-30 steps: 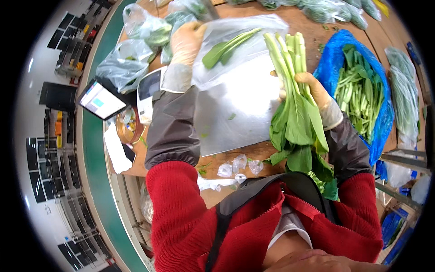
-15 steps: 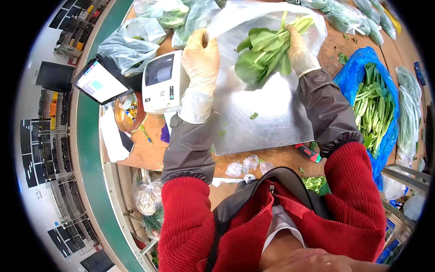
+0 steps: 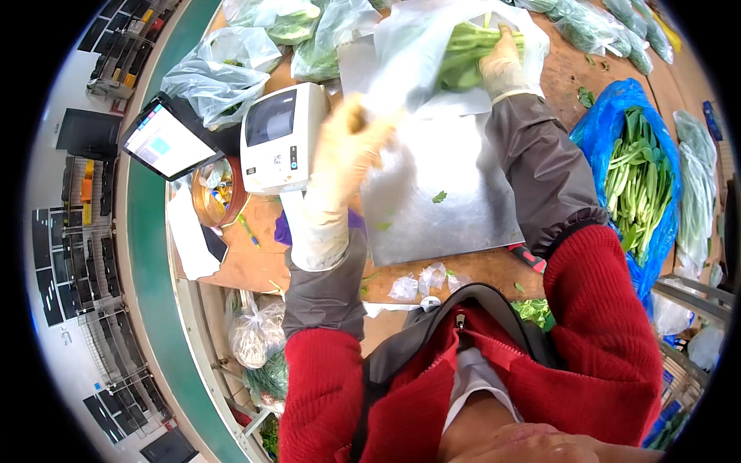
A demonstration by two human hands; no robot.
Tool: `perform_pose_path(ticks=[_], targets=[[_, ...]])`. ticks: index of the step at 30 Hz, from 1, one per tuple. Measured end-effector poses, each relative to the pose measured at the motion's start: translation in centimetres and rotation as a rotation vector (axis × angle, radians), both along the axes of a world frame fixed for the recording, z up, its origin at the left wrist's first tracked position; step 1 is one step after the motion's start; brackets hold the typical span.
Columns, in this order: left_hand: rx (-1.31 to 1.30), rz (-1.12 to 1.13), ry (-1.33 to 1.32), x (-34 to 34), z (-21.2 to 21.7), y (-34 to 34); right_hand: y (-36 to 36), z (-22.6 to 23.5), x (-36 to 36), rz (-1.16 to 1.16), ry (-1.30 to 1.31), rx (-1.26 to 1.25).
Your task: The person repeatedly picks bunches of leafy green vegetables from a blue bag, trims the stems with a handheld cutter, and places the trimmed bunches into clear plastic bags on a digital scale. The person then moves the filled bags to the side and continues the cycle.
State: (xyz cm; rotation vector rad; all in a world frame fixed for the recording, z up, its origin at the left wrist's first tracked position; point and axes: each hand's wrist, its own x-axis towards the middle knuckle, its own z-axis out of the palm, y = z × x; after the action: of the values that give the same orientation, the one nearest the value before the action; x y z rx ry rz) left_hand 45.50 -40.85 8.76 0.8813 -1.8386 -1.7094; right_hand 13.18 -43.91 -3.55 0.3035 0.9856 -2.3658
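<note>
- The left hand point(image 3: 351, 150) wears a pale glove. It is lifted up and looks blurry, with the fingers bent.
- The right hand point(image 3: 500, 62) wears a glove too. It reaches far forward, and its fingers are closed in a grip.
- Both arms have grey sleeve covers over red sleeves.

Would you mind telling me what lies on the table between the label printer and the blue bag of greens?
In the head view, the metal tray lies between the printer and the blue bag.
</note>
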Motion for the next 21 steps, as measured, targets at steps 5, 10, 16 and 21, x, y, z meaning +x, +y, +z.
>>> perform_pose_path(ticks=[5, 10, 16, 21], targets=[[0.065, 0.03, 0.066, 1.8, -1.1, 1.2, 4.1, 2.7, 4.2, 0.306, 0.436, 0.078], [-0.234, 0.362, 0.242, 0.4, -1.1, -2.5, 9.3, 2.0, 1.5, 0.813, 0.574, 0.457], [-0.205, 0.4, 0.516, -0.7, -2.0, -0.6, 6.4, 5.7, 3.1, 0.81, 1.525, 1.08], [-0.016, 0.343, 0.671, -0.7, -1.7, -0.8, 2.8, 3.1, 0.1, 0.575, 1.86, 1.129]])
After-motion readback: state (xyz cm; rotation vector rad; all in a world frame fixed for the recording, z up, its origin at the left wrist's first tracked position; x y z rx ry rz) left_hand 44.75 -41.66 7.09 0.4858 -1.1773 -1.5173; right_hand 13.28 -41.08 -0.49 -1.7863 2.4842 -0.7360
